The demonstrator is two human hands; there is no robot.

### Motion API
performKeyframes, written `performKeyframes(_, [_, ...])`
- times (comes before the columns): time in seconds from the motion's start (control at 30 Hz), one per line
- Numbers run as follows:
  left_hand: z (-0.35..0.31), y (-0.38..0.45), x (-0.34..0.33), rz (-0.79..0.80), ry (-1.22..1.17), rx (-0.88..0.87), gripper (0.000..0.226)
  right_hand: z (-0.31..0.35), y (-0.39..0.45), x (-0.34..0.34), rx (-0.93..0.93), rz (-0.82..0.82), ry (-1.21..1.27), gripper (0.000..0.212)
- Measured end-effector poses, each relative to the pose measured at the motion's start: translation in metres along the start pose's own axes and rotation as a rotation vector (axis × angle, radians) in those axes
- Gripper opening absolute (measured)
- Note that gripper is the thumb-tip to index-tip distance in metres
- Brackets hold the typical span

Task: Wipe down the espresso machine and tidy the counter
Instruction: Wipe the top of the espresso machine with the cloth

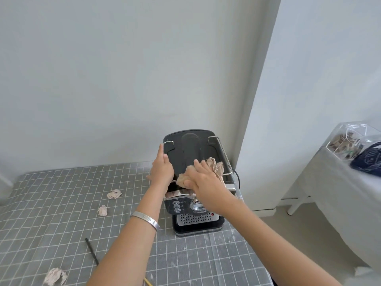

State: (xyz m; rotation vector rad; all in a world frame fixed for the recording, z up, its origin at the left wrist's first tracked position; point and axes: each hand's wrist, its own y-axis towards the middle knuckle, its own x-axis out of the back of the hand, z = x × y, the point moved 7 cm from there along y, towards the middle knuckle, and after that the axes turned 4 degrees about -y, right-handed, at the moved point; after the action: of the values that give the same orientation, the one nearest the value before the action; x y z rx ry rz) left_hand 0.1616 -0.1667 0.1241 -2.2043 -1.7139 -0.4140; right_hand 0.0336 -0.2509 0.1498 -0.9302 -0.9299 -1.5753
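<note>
A black espresso machine (189, 149) with chrome rails stands at the back right corner of the counter. My left hand (161, 167) lies flat against the machine's left top edge, fingers together. My right hand (203, 180) presses a crumpled beige cloth (215, 167) onto the machine's top, near its front. The control panel with knob and the perforated drip tray (195, 218) show below my right wrist.
The counter (51, 203) has a grey grid-patterned cover. Three crumpled paper wads lie on it (114, 194), (102, 210), (54, 276). A black stick (91, 251) lies near the front. Another covered table (329, 182) with a clear box (346, 141) stands to the right.
</note>
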Motion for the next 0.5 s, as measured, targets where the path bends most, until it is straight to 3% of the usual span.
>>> performKeyframes(0.17, [-0.002, -0.003, 0.000, 0.018, 0.004, 0.010, 0.046, 0.006, -0.040, 0.027, 0.032, 0.040, 0.083, 0.028])
performKeyframes(0.27, [-0.002, -0.003, 0.001, 0.011, 0.058, -0.005, 0.046, 0.002, -0.075, 0.044, 0.030, -0.055, 0.313, 0.031])
performKeyframes(0.4, [-0.004, -0.004, 0.005, -0.066, 0.100, -0.065, 0.046, -0.029, -0.144, 0.039, -0.107, -0.247, 0.444, 0.037])
performKeyframes(0.5, [-0.004, -0.006, 0.007, -0.129, 0.121, -0.132, 0.046, -0.064, -0.179, -0.008, -0.235, -0.242, 0.462, 0.037])
